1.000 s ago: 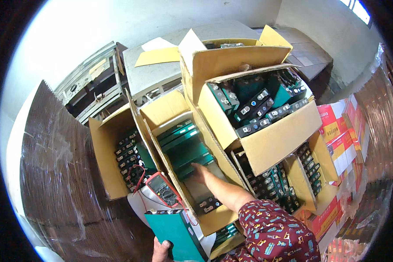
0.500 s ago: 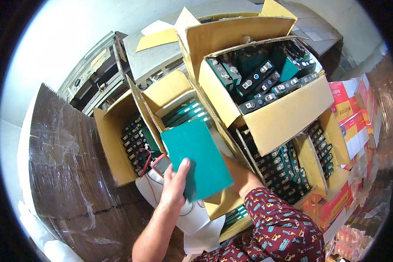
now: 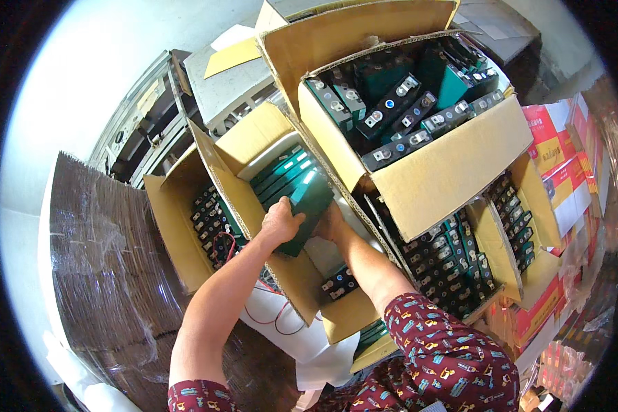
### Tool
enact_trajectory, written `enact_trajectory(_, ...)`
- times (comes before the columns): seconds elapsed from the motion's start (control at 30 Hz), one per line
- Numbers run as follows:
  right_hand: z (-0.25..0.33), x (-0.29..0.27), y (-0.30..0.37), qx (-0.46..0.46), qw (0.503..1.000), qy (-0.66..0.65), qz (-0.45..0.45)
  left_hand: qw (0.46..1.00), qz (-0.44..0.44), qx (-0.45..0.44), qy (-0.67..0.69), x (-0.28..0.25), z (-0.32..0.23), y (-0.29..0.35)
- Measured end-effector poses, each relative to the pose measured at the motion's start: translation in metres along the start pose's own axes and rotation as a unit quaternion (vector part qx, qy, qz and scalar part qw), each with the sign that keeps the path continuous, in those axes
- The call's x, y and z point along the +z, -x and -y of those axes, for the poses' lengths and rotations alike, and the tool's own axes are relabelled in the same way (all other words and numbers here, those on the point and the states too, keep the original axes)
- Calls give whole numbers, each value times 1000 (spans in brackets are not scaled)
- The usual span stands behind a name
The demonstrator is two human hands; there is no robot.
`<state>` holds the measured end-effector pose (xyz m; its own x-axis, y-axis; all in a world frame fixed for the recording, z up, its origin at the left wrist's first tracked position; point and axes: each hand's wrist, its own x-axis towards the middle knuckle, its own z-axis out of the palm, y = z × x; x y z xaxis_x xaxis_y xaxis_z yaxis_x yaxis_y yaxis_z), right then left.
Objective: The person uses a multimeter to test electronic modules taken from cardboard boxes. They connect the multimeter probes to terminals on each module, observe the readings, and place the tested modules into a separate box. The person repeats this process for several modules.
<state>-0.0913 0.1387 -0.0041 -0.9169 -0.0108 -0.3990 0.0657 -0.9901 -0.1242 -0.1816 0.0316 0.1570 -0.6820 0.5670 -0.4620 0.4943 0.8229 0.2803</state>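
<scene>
A flat green battery cell (image 3: 310, 206) is held between my two hands, partly inside the open cardboard box (image 3: 253, 129) in the middle. My left hand (image 3: 281, 222) grips its near left side, thumb on the face. My right hand (image 3: 331, 222) is at its right edge, most of the fingers hidden behind it. Beyond it, several green cells (image 3: 281, 168) stand in a row in the same box. A black-topped cell (image 3: 340, 283) with terminals sits at the box's near end, beside white foam.
A bigger carton (image 3: 453, 161) of jumbled cells stands at the upper right. Cartons of upright cells (image 3: 446, 264) lie below it, another (image 3: 213, 213) on the left. Red leads (image 3: 257, 319) hang by the middle box. Wrapped cardboard stacks (image 3: 103, 275) rise at far left.
Both hands have moved away from me and lowered the green cell into the middle box, turning it from face-up to steeply tilted. The multimeter beside the box is now mostly hidden.
</scene>
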Motion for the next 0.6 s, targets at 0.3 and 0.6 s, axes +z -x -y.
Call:
enact_trajectory(0.3,31,-8,-9,-17,923,202,-328,981,-68,118,-140,63,16,-70)
enact_trajectory(0.6,33,-43,20,-31,713,670,-206,936,-175,94,-291,132,23,-116)
